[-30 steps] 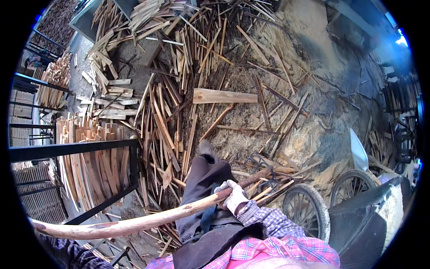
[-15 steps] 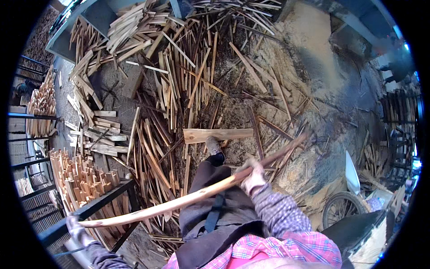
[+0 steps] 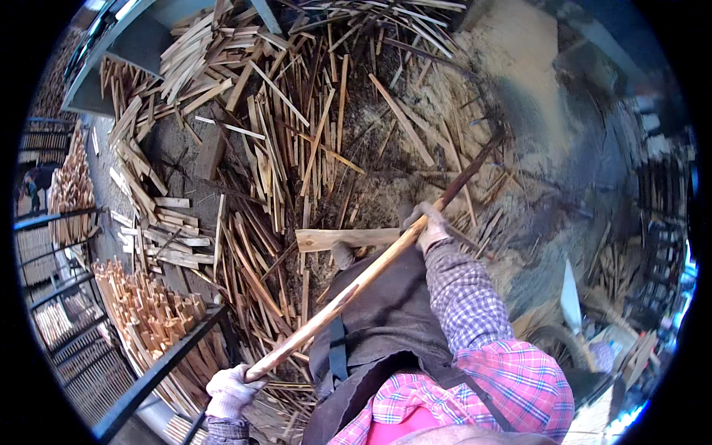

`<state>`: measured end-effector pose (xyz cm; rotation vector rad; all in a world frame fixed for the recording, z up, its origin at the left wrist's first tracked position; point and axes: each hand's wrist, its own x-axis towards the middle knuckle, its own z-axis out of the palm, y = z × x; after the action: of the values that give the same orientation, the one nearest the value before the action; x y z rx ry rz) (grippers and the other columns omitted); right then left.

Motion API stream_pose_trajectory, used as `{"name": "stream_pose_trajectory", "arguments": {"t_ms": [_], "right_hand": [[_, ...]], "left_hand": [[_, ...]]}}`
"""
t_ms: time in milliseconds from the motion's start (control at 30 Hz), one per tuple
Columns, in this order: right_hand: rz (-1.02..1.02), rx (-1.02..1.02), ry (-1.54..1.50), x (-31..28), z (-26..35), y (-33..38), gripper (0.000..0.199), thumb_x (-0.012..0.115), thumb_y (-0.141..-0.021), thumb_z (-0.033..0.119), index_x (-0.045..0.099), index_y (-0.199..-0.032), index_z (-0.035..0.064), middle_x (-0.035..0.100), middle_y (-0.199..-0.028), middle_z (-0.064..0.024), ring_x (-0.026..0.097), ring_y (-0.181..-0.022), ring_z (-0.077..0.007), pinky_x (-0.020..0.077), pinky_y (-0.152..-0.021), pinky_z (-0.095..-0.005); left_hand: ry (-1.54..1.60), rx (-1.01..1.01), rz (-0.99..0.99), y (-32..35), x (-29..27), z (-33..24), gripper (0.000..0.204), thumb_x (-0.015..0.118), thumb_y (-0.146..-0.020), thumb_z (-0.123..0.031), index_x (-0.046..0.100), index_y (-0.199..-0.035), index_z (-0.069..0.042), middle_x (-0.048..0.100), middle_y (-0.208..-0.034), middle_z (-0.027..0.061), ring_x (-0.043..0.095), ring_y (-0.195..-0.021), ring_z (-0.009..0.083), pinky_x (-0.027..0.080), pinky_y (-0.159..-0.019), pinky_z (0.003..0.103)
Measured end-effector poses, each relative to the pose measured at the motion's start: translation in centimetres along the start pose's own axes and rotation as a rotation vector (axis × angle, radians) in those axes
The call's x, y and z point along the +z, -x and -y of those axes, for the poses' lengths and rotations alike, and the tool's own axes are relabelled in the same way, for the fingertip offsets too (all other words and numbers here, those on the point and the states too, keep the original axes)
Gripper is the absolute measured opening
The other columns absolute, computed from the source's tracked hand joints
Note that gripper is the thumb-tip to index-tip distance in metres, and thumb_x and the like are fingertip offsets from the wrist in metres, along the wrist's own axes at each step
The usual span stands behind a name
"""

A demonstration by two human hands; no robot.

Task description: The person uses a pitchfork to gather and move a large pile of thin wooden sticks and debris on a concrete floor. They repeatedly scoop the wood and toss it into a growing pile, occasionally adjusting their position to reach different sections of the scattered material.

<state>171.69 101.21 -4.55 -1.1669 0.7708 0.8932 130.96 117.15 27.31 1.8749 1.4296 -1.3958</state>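
Note:
A long wooden pole (image 3: 348,293), pale toward its near end and dark brown toward its far end, slants across the front of my body. My left hand (image 3: 231,389), in a pale glove, is closed around its lower left end. Farther up, my right hand (image 3: 430,226), also gloved, grips the pole near where the dark part begins. Beyond my lap a flat pale board (image 3: 337,239) lies crosswise on the ground, with a shoe (image 3: 343,255) against its near edge. Its right end passes behind the pole and my right hand.
Loose wooden strips (image 3: 274,163) lie heaped ahead and to the left. Upright sticks (image 3: 156,304) stand packed behind a dark metal rail (image 3: 163,371) near my left arm. A wheel (image 3: 556,345) and a white panel (image 3: 569,297) are at right; sawdust (image 3: 512,52) covers the ground far right.
My left hand has moved right and nearer with its end of the pole. The far end has swung away from me, so the pole slants more steeply. My right hand has moved farther forward.

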Motion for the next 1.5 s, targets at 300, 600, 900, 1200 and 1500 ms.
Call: {"name": "stream_pose_trajectory", "arguments": {"t_ms": [300, 600, 900, 1200, 1500], "right_hand": [[0.034, 0.218, 0.175, -2.7, 5.0, -0.1, 0.023, 0.06, -0.074, 0.021, 0.049, -0.061, 0.005, 0.048, -0.056, -0.0089, 0.053, -0.047, -0.0302, 0.0475, -0.047, -0.04], [0.059, 0.185, 0.271, -3.5, 6.9, -0.7, 0.023, 0.057, -0.079, 0.026, 0.051, -0.067, 0.0061, 0.05, -0.06, -0.0082, 0.057, -0.053, -0.0279, 0.0482, -0.05, -0.04], [-0.107, 0.179, 0.418, -1.8, 4.0, -0.2, 0.027, 0.057, -0.08, 0.03, 0.053, -0.077, 0.003, 0.057, -0.064, -0.0167, 0.055, -0.053, -0.0319, 0.0471, -0.052, -0.0437], [0.096, 0.172, 0.329, 11.1, 2.2, 6.6, 0.015, 0.058, -0.081, 0.018, 0.051, -0.072, 0.0078, 0.05, -0.063, -0.0061, 0.053, -0.051, -0.0252, 0.0479, -0.051, -0.0382], [0.325, 0.127, 0.428, 26.7, 5.3, 5.9, 0.013, 0.063, -0.081, 0.015, 0.057, -0.089, 0.0069, 0.054, -0.065, -0.0036, 0.055, -0.053, -0.0174, 0.0513, -0.05, -0.0303]], "left_hand": [[-0.128, -0.132, 0.328, 5.6, -0.2, -7.1, 0.049, 0.064, -0.066, -0.059, 0.067, -0.084, -0.013, 0.066, -0.077, 0.0107, 0.064, -0.077, 0.0279, 0.05, -0.067, 0.037], [-0.126, -0.056, 0.454, 6.2, -3.1, -10.0, 0.041, 0.061, -0.071, -0.054, 0.068, -0.085, -0.017, 0.067, -0.081, 0.0077, 0.065, -0.08, 0.0253, 0.051, -0.07, 0.036], [0.057, 0.062, 0.426, 2.4, 3.9, -3.4, 0.043, 0.061, -0.07, -0.055, 0.066, -0.09, -0.017, 0.066, -0.082, 0.0067, 0.064, -0.081, 0.0252, 0.05, -0.069, 0.036], [0.118, 0.058, 0.475, -1.8, 9.5, 2.7, 0.047, 0.063, -0.064, -0.057, 0.068, -0.087, -0.016, 0.067, -0.082, 0.0085, 0.064, -0.08, 0.0255, 0.05, -0.069, 0.035], [0.562, -0.179, 0.412, -7.0, 9.5, -3.5, 0.04, 0.076, -0.056, -0.045, 0.068, -0.083, -0.016, 0.066, -0.074, 0.0049, 0.064, -0.071, 0.0217, 0.049, -0.068, 0.031]]}}
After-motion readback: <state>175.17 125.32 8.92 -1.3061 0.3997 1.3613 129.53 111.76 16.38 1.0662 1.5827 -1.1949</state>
